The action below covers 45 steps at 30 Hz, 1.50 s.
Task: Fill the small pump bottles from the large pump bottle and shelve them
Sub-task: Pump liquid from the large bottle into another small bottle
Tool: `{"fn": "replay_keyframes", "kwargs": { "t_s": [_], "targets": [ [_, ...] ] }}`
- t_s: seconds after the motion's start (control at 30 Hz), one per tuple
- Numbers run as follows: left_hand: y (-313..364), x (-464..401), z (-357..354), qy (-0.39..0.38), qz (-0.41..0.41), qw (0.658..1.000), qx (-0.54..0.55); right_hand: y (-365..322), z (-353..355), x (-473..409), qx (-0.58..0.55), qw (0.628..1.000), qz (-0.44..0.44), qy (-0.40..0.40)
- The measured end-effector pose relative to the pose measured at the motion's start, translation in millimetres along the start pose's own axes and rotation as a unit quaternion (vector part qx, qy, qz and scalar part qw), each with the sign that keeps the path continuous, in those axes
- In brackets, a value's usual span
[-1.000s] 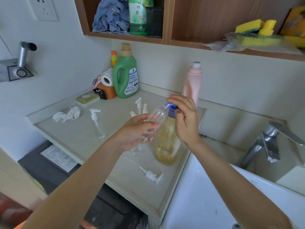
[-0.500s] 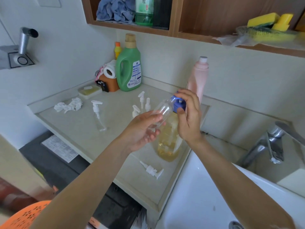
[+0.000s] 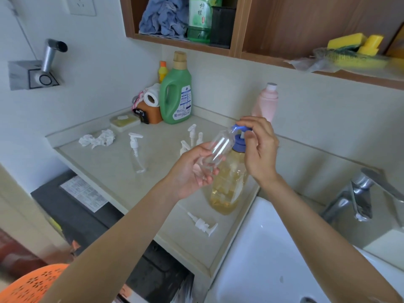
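The large pump bottle (image 3: 227, 186) of yellow liquid stands near the counter's right edge, its blue pump head (image 3: 240, 130) raised. My left hand (image 3: 192, 171) grips a small clear bottle (image 3: 216, 149), tilted with its open mouth under the blue spout. My right hand (image 3: 259, 147) curls its fingers over the blue pump head. A small capped pump bottle (image 3: 136, 153) stands on the counter to the left. Several small bottles with white pumps (image 3: 193, 136) stand behind my left hand. A loose white pump (image 3: 203, 224) lies near the front edge.
On the beige counter (image 3: 113, 169) are a crumpled tissue (image 3: 98, 138), a soap dish (image 3: 124, 122), a green detergent jug (image 3: 177, 92) and a pink bottle (image 3: 265, 103). The white sink (image 3: 273, 259) and faucet (image 3: 358, 193) are at right. A wooden shelf (image 3: 181, 39) hangs above.
The blue pump head has risen and my right hand has lifted with it. The small bottle stays at the spout in my left hand. The camera view shifted slightly.
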<state>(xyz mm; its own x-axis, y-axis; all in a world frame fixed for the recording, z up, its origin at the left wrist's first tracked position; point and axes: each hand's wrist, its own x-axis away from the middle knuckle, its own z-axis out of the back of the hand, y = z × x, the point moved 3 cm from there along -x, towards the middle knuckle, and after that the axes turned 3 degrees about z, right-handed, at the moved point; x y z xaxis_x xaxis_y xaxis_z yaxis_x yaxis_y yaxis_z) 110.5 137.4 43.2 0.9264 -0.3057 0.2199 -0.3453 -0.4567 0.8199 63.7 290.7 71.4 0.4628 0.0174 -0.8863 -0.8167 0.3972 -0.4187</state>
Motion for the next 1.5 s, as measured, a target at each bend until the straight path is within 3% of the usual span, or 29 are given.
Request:
{"fn": "replay_keyframes", "kwargs": {
  "t_s": [0.23,0.57,0.67,0.8,0.97,1.03,1.13,1.23,1.3,1.37,1.43,1.5],
  "targets": [
    [3,-2,2,0.03,0.022,0.999,-0.007,5,-10,14,-0.045,0.999,0.004,0.026],
    [8,-2,4,0.051,0.02,0.998,-0.042,3,-19,19,-0.005,0.997,0.01,0.077],
    [12,-1,1,0.042,0.005,0.998,-0.056,-5,-15,18,-0.026,0.998,-0.031,0.054],
    [5,-4,-1,-0.016,-0.047,0.996,-0.08,-20,-7,40,-0.022,0.986,-0.131,0.103],
    [-6,-6,-6,-0.009,-0.055,0.994,-0.096,-32,7,53,-0.088,0.959,-0.267,-0.04],
    [-1,-11,-9,-0.011,-0.055,0.984,-0.169,-39,15,55,-0.085,0.95,-0.288,-0.089],
    [11,-16,-12,-0.034,-0.088,0.952,-0.293,-44,16,59,-0.064,0.94,-0.315,-0.115],
    [32,-21,-15,-0.073,-0.113,0.9,-0.415,-44,21,62,-0.014,0.942,-0.333,-0.045],
    [64,-32,-11,-0.027,-0.234,0.851,-0.469,-45,22,65,0.025,0.937,-0.348,-0.014],
    [98,-44,-15,-0.016,-0.388,0.768,-0.51,-48,20,68,0.045,0.93,-0.365,0.015],
    [112,-59,-34,-0.108,-0.42,0.699,-0.568,-51,19,71,0.045,0.926,-0.373,0.044],
    [107,-73,-51,-0.202,-0.352,0.683,-0.607,-54,18,71,0.045,0.923,-0.377,0.071]
  ]
}}
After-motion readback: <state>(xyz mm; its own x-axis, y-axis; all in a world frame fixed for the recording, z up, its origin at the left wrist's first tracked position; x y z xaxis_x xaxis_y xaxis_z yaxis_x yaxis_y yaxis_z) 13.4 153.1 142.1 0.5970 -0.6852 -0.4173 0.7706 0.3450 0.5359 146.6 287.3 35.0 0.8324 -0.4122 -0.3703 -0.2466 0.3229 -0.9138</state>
